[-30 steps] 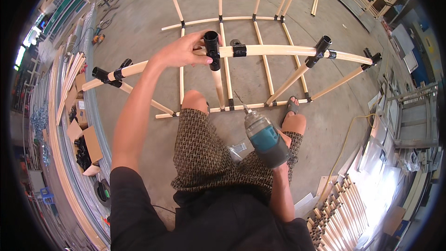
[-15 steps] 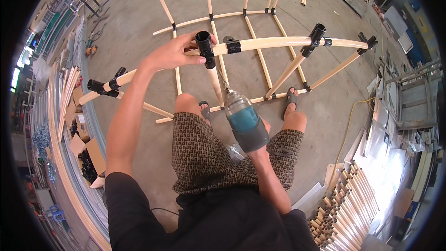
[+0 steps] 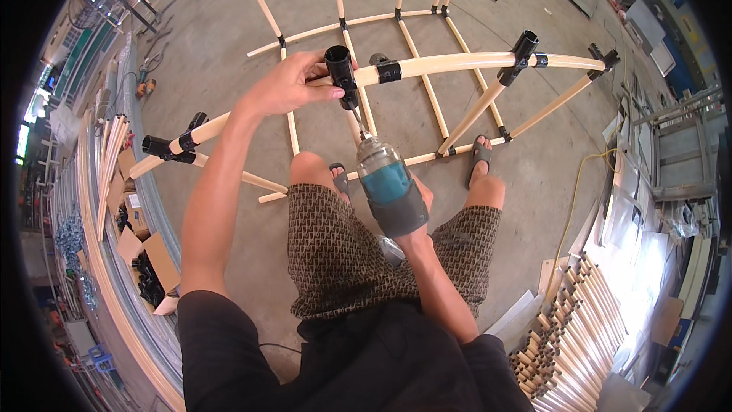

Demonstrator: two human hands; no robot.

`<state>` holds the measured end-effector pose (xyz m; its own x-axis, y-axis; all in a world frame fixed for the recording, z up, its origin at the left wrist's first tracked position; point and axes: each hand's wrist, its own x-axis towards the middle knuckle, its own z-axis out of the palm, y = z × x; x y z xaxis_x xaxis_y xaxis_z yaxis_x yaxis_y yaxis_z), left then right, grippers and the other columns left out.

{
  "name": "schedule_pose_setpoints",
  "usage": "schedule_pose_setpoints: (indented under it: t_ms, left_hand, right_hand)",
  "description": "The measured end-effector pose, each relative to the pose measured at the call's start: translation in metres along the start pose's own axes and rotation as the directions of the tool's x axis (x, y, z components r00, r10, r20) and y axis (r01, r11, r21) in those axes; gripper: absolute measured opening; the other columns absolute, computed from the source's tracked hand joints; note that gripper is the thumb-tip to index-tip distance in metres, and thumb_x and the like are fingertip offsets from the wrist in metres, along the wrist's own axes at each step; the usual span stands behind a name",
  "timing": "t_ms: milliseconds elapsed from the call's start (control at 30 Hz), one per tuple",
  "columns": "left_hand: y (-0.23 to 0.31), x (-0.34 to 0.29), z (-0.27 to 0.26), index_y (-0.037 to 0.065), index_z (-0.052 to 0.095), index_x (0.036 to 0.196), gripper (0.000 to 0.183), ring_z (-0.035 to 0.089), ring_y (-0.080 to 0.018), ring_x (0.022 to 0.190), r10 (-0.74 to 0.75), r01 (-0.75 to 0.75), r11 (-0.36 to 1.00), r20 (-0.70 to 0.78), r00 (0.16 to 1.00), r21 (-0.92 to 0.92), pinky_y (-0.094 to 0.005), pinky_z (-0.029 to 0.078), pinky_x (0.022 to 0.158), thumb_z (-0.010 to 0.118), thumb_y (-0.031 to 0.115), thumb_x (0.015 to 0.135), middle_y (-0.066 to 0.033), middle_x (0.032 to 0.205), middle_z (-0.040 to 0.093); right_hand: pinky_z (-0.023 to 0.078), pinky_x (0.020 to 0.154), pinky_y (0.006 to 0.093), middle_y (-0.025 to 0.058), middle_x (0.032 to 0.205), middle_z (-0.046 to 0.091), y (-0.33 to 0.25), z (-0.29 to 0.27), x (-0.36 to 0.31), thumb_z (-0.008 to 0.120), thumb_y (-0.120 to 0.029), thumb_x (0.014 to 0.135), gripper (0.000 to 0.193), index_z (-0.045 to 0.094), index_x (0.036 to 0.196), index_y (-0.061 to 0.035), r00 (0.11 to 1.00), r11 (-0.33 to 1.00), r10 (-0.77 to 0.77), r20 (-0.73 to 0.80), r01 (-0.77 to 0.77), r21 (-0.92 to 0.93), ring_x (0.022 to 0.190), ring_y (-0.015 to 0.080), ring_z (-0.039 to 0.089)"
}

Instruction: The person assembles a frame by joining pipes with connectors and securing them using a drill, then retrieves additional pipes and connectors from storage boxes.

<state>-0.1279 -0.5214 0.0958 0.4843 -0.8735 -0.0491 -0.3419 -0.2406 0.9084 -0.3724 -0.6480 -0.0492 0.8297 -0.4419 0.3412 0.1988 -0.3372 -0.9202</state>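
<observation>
My left hand (image 3: 284,85) is closed around a black pipe joint (image 3: 340,69), with the thumb on its near side and the fingers behind it. The joint sits on a long beige rail (image 3: 450,64), where a beige upright meets it from below. In my right hand (image 3: 416,239) is a teal and grey power screwdriver (image 3: 387,183). Its long bit (image 3: 358,119) points up at the lower part of that joint. Whether the tip touches a screw is too small to tell. Further along the rail sits another black joint (image 3: 519,59).
The frame's far side (image 3: 358,21) lies on the concrete floor with uprights standing from it. Bundled pipes and open cardboard boxes (image 3: 158,259) lie at left. A stack of beige pipes with black joints (image 3: 572,336) is at lower right, near a yellow cable (image 3: 573,214).
My right hand has moved the power screwdriver up and slightly left, bringing its bit to the joint. My left hand keeps its hold on the joint.
</observation>
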Motion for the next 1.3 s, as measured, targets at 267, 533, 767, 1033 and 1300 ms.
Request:
schedule_pose_setpoints:
  t_ms: [267,533,767,1033,1300]
  left_hand:
    - [0.001,0.0,-0.001,0.003,0.06,0.13,0.046,0.061,-0.0204,0.12,0.013,-0.013,1.0,0.005,1.0,0.006,-0.0376,0.043,0.111,0.072,0.001,0.086,-0.0055,0.123,0.066]
    - [0.006,0.002,0.013,0.002,0.065,0.122,0.039,0.065,-0.0168,0.107,-0.035,0.043,0.996,-0.101,0.994,0.082,-0.0355,0.049,0.1,0.075,0.025,0.093,-0.0062,0.11,0.069]
    - [-0.009,0.008,0.024,0.001,0.069,0.112,0.043,0.069,-0.0162,0.094,0.054,-0.031,0.995,-0.259,0.964,0.092,-0.034,0.054,0.089,0.078,0.036,0.089,-0.0071,0.099,0.072]
    - [-0.002,0.008,0.024,0.001,0.071,0.11,0.044,0.071,-0.0169,0.091,0.003,0.036,0.99,-0.282,0.959,0.133,-0.0346,0.055,0.086,0.08,0.038,0.086,-0.0082,0.095,0.074]
    - [-0.002,0.01,0.023,0.005,0.072,0.112,0.045,0.07,-0.0173,0.093,-0.02,0.054,0.99,-0.252,0.967,0.129,-0.0342,0.053,0.084,0.079,0.041,0.086,-0.007,0.095,0.074]
  right_hand:
    - [0.053,0.076,0.0359,0.0166,0.096,0.067,0.001,0.005,0.004,0.079,-0.009,0.075,0.041,0.066,0.112,0.004,0.999,0.999,-0.037,-0.002,0.037,0.003,0.083,0.0293,0.067]
    - [0.052,0.068,0.0324,0.0104,0.091,0.065,0.004,0.011,0.006,0.08,-0.008,0.075,0.028,0.066,0.097,0.0008,0.987,0.988,-0.136,-0.082,0.129,-0.08,0.075,0.0217,0.064]
    - [0.052,0.067,0.0356,0.0119,0.089,0.063,0.007,0.022,0.001,0.088,-0.019,0.07,0.045,0.065,0.102,0.0028,0.99,0.989,-0.092,-0.102,0.079,-0.125,0.074,0.0256,0.063]
    - [0.053,0.068,0.037,0.0144,0.09,0.063,0.016,0.023,0.0,0.091,-0.026,0.068,0.056,0.064,0.106,0.0046,0.988,0.989,-0.096,-0.123,0.08,-0.126,0.076,0.0272,0.065]
    - [0.053,0.067,0.0336,0.0126,0.09,0.064,0.012,0.011,0.006,0.09,-0.023,0.07,0.05,0.064,0.104,0.0025,0.979,0.971,-0.187,-0.084,0.172,-0.164,0.076,0.0224,0.065]
